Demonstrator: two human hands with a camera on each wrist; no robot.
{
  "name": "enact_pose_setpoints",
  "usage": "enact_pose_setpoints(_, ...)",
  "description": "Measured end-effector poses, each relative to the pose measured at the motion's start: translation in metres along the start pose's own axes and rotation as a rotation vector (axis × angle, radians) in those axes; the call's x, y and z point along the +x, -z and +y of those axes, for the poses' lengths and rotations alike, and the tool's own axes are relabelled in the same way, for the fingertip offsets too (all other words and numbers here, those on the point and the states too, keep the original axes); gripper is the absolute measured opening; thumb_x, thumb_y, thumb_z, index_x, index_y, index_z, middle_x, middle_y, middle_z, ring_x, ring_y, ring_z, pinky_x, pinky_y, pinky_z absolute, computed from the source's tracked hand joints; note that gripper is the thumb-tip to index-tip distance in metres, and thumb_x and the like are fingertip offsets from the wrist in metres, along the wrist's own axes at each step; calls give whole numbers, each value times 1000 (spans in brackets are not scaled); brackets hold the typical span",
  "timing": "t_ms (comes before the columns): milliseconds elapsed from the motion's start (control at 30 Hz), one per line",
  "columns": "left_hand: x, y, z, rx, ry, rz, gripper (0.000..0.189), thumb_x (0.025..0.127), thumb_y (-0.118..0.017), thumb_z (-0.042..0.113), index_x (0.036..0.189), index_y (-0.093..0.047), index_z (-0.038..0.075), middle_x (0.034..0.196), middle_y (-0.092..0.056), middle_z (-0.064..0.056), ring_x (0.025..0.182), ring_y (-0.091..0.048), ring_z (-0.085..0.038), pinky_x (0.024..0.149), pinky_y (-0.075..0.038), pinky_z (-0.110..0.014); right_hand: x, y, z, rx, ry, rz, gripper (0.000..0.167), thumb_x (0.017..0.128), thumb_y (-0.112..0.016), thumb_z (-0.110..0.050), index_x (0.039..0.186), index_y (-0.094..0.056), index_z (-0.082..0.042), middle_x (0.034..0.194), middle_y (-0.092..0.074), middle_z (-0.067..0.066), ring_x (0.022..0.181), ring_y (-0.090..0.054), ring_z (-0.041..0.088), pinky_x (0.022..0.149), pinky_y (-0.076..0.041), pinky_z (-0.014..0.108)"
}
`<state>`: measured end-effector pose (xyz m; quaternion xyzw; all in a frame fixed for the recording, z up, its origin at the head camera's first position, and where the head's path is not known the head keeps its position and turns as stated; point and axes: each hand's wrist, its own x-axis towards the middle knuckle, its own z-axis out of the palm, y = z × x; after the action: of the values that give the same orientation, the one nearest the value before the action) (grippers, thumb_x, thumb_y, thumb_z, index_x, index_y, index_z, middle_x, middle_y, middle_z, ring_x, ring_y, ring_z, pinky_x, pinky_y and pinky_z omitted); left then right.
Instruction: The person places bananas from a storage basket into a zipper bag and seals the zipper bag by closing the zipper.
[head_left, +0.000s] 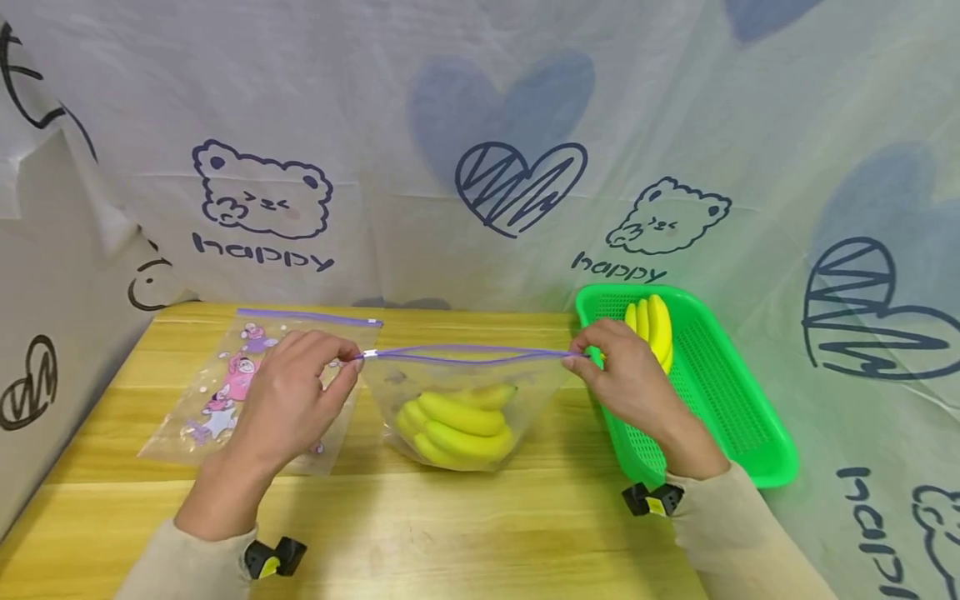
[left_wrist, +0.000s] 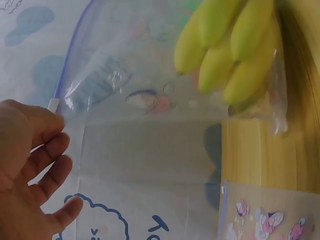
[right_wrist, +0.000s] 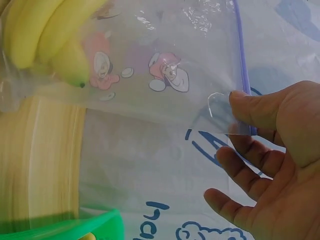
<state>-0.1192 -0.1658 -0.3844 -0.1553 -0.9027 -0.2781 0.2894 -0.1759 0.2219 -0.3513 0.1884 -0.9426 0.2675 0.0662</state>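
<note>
A clear zip bag (head_left: 543, 392) with a purple top strip hangs between my two hands, its mouth parted a little in the middle. Several yellow bananas (head_left: 457, 425) lie in the bottom of it. My left hand (head_left: 288, 400) pinches the top left corner, right by the white slider (head_left: 370, 354). At the opposite corner, my right hand (head_left: 630, 375) pinches the end of the strip between thumb and forefinger. The right wrist view shows pink cartoon prints (right_wrist: 169, 72) on the bag, with the other right fingers spread loosely below the corner (right_wrist: 245, 131).
A second printed zip bag (head_left: 187, 417) lies flat on the wooden table (head_left: 480, 533), partly behind my left hand. On the right stands a green basket (head_left: 757, 433) holding more bananas (head_left: 658, 329). A patterned cloth (head_left: 390, 100) hangs behind and beside the table.
</note>
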Motion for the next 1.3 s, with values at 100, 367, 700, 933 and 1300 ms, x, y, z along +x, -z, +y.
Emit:
enact_pose_setpoints(100,2,0,-1,44,-21,-21,4,94,-75,8,98,-75,9,104,-77,-8,103,-65,-32,92,-49,-52,-1,-1,1,0,-3,-5,8,99,-73,-15,97,-69,-9,111,-67,8,112,-58,32,99,-49,52)
enact_pose_setpoints(367,3,-4,-10,157,-143,-13,5,92,-74,14,93,-76,9,96,-76,-8,100,-61,-35,94,-45,-52,-4,-8,1,-16,48,10,9,98,-75,-14,97,-68,-8,107,-66,8,108,-58,30,95,-51,50)
enact_pose_setpoints(700,8,-1,-14,235,-272,17,7,85,-68,15,85,-71,9,81,-66,-5,77,-50,-30,70,-27,-43,-3,-11,3,-116,251,90,13,93,-79,-11,96,-68,-6,102,-68,9,102,-60,30,93,-52,47)
enact_pose_setpoints(933,9,1,-15,237,-245,-4,4,84,-72,13,87,-72,10,81,-66,-3,77,-50,-28,72,-27,-43,-1,-10,-11,-210,320,113,18,93,-80,-15,103,-69,-7,103,-70,8,105,-60,33,97,-48,51)
enact_pose_setpoints(1300,8,4,-16,201,-233,-11,4,84,-75,12,88,-75,9,80,-67,-3,79,-50,-28,72,-25,-42,16,-29,-46,-292,540,154,26,93,-81,-25,109,-71,-6,110,-71,9,106,-62,33,96,-50,51)
